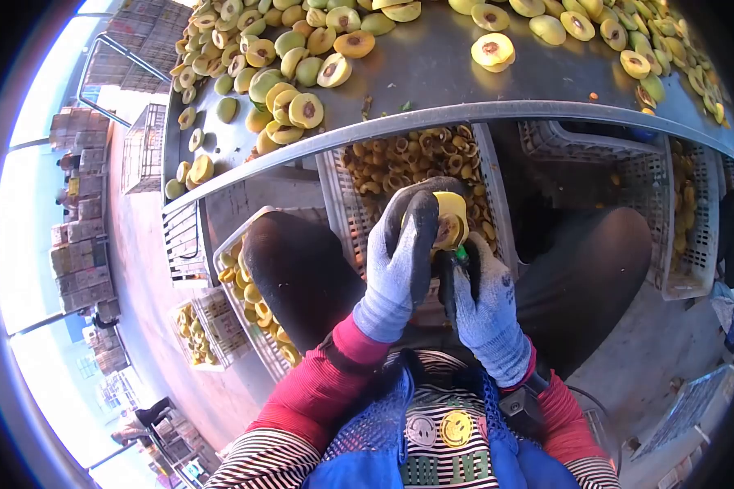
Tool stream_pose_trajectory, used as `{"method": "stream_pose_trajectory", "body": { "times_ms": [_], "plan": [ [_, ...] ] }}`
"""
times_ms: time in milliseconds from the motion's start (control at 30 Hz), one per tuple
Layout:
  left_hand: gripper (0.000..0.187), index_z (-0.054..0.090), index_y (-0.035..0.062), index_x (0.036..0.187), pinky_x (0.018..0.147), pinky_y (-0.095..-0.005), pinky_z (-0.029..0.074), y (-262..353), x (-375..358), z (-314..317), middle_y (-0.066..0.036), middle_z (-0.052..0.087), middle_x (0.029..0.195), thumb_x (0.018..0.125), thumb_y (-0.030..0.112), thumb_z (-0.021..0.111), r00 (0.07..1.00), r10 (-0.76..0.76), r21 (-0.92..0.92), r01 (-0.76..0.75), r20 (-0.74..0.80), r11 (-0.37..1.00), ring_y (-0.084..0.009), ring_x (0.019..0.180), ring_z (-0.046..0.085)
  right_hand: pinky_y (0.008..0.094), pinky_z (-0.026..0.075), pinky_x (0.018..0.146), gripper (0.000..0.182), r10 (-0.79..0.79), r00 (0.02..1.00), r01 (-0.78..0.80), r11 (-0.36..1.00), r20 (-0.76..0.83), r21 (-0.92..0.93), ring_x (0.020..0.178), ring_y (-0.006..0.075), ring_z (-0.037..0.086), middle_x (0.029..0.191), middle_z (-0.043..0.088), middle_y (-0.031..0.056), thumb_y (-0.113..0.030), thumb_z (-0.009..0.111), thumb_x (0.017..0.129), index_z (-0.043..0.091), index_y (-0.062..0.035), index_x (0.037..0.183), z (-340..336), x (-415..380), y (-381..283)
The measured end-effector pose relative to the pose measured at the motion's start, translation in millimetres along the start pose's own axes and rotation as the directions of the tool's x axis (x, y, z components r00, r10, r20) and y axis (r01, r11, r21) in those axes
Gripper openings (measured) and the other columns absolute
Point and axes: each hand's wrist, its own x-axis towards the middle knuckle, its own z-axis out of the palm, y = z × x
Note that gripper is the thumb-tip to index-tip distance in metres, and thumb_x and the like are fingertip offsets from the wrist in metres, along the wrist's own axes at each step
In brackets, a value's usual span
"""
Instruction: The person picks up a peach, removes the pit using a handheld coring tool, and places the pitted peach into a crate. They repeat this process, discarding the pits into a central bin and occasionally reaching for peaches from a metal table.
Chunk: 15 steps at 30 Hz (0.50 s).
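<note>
My left hand (404, 248), in a grey-blue glove with dark fingers, is closed round a halved yellow fruit (450, 218) with a brown centre. Close by on the right, my right hand (483, 306), gloved the same way, has its fingers wrapped round a small tool with a green part (462, 253) at the fruit's lower edge. The rest of the tool is hidden by the fingers. Below both hands is a white crate (497, 191) holding many brown-yellow fruit pieces (416, 159).
A metal table (432, 73) with a raised rim bears piles of halved fruit (306, 110). A crate of yellow pieces (257, 306) stands by my left knee, with another crate (693, 277) at the right. Stacked boxes (81, 212) and people are at the far left.
</note>
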Motion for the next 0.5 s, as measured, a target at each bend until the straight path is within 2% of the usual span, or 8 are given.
{"method": "stream_pose_trajectory", "body": {
  "times_ms": [133, 200, 233, 300, 333, 400, 433, 500],
  "plan": [
    [0.033, 0.057, -0.0021, 0.113, 0.079, -0.0252, 0.047, -1.4, -5.6, -0.2, -0.008, 0.061, 0.100, 0.098, 0.026, 0.049, 1.000, 0.028, -0.027, -0.028, -0.004, 0.999, -0.0108, 0.090, 0.057, 0.0393, 0.048, 0.062, 0.035, -0.219, 0.975, 0.216, 0.974, -0.039, -0.062, 0.073, 0.0365, 0.061, 0.085, 0.059, 0.0237, -0.013, 0.057, 0.089, 0.048, 0.0092, 0.114, 2.2, -10.9, -4.7],
    [0.031, 0.056, -0.0038, 0.111, 0.078, -0.0252, 0.047, 2.1, -6.3, -1.3, -0.009, 0.062, 0.098, 0.098, 0.023, 0.048, 0.997, 0.071, 0.064, -0.073, 0.036, 0.995, -0.0113, 0.090, 0.057, 0.0405, 0.044, 0.088, 0.037, -0.192, 0.978, 0.194, 0.981, 0.086, -0.012, 0.102, 0.0345, 0.054, 0.118, 0.051, 0.0248, -0.016, 0.047, 0.095, 0.045, 0.0084, 0.124, 1.4, -22.3, 1.8],
    [0.031, 0.056, -0.0038, 0.111, 0.078, -0.0252, 0.047, 0.8, -8.3, -1.6, -0.009, 0.062, 0.098, 0.098, 0.023, 0.048, 0.997, 0.073, 0.064, -0.075, 0.036, 0.995, -0.0113, 0.090, 0.057, 0.0405, 0.044, 0.088, 0.037, -0.194, 0.977, 0.196, 0.981, 0.086, -0.012, 0.102, 0.0345, 0.054, 0.118, 0.051, 0.0248, -0.016, 0.047, 0.095, 0.045, 0.0084, 0.124, 3.7, -27.6, 9.4],
    [0.029, 0.056, -0.0035, 0.112, 0.077, -0.0252, 0.047, -2.1, -11.2, -1.4, -0.008, 0.061, 0.098, 0.098, 0.021, 0.046, 0.992, 0.116, 0.025, -0.117, 0.047, 0.993, -0.0115, 0.089, 0.057, 0.0392, 0.043, 0.092, 0.037, -0.432, 0.902, 0.421, 0.882, -0.004, -0.212, 0.107, 0.0348, 0.052, 0.123, 0.049, 0.0230, -0.010, 0.048, 0.095, 0.043, 0.0071, 0.127, 9.2, -33.6, 20.4],
    [0.029, 0.056, -0.0035, 0.112, 0.077, -0.0252, 0.047, -0.7, -14.2, 1.1, -0.008, 0.061, 0.098, 0.098, 0.021, 0.046, 0.992, 0.117, 0.024, -0.118, 0.048, 0.993, -0.0115, 0.089, 0.057, 0.0392, 0.043, 0.092, 0.037, -0.432, 0.902, 0.421, 0.881, -0.005, -0.213, 0.107, 0.0348, 0.052, 0.123, 0.049, 0.0230, -0.010, 0.048, 0.095, 0.043, 0.0071, 0.127, 10.4, -38.1, 20.6],
    [0.029, 0.056, -0.0033, 0.112, 0.078, -0.0253, 0.047, 5.7, -19.6, 7.3, -0.008, 0.061, 0.098, 0.099, 0.020, 0.045, 0.998, 0.065, -0.042, -0.065, 0.005, 0.997, -0.0119, 0.089, 0.056, 0.0389, 0.042, 0.094, 0.037, -0.205, 0.976, 0.208, 0.978, -0.077, 0.023, 0.109, 0.0320, 0.052, 0.123, 0.049, 0.0223, -0.008, 0.050, 0.094, 0.043, 0.0032, 0.129, 12.4, -40.2, 10.6],
    [0.029, 0.056, -0.0033, 0.112, 0.078, -0.0253, 0.047, 5.5, -20.6, 7.1, -0.008, 0.061, 0.098, 0.099, 0.020, 0.045, 0.998, 0.069, -0.042, -0.069, 0.005, 0.997, -0.0119, 0.089, 0.056, 0.0389, 0.042, 0.094, 0.037, -0.209, 0.975, 0.211, 0.977, -0.077, 0.022, 0.109, 0.0320, 0.052, 0.123, 0.049, 0.0223, -0.008, 0.050, 0.094, 0.043, 0.0032, 0.129, 13.3, -40.8, 13.2],
    [0.031, 0.056, -0.0033, 0.113, 0.079, -0.0261, 0.046, 2.0, -22.0, 6.4, -0.008, 0.061, 0.098, 0.098, 0.021, 0.045, 0.987, 0.163, 0.122, -0.161, -0.006, 0.979, -0.0122, 0.090, 0.056, 0.0365, 0.040, 0.097, 0.037, -0.484, 0.872, 0.427, 0.825, -0.074, -0.371, 0.111, 0.0267, 0.052, 0.123, 0.049, 0.0198, -0.014, 0.047, 0.097, 0.043, 0.0019, 0.130, 15.8, -42.4, 24.7]
  ]
}}
